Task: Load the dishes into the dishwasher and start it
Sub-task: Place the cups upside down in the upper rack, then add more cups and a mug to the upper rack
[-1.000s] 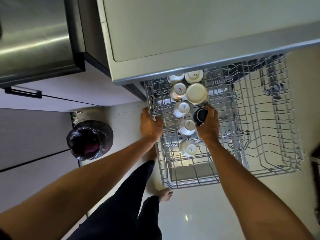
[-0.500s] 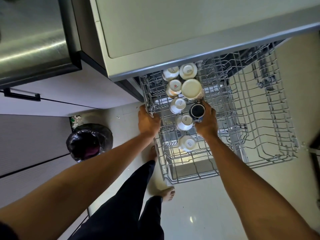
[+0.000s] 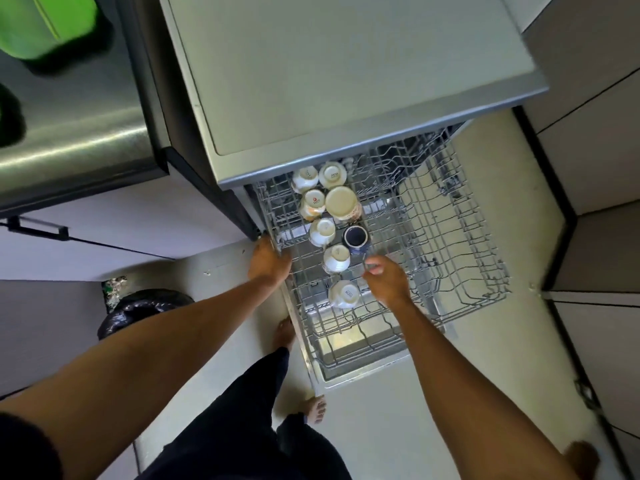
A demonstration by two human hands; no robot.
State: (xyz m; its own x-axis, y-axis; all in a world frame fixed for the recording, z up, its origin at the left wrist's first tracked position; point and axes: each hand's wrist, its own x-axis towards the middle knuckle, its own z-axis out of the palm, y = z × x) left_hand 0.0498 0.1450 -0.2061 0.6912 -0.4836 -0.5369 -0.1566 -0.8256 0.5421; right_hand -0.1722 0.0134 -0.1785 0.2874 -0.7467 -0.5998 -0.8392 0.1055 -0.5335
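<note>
- Since half a second ago, the right hand point(image 3: 386, 278) has come off the dark blue ceramic mug point(image 3: 355, 236) and drawn back toward the person. It now hovers just beside the mug, without touching it.
- Its fingers are loosely bent and relaxed, and they hold nothing.
- The mug stands upside down in the left part of the grey wire upper rack point(image 3: 450, 237), with its base facing up.
- Around it, several white ceramic cups point(image 3: 336, 258) are also turned upside down. They stand in two short rows that run from the front of the rack to the back.
- The left hand point(image 3: 270, 261) is as before: its fingers are curled over the left rim of the rack and grip it.
- The rack is pulled out from under the flat grey top of the dishwasher point(image 3: 346, 81).
- A black plastic bin bag point(image 3: 145, 310) stands on the floor, well to the left of the rack.
</note>
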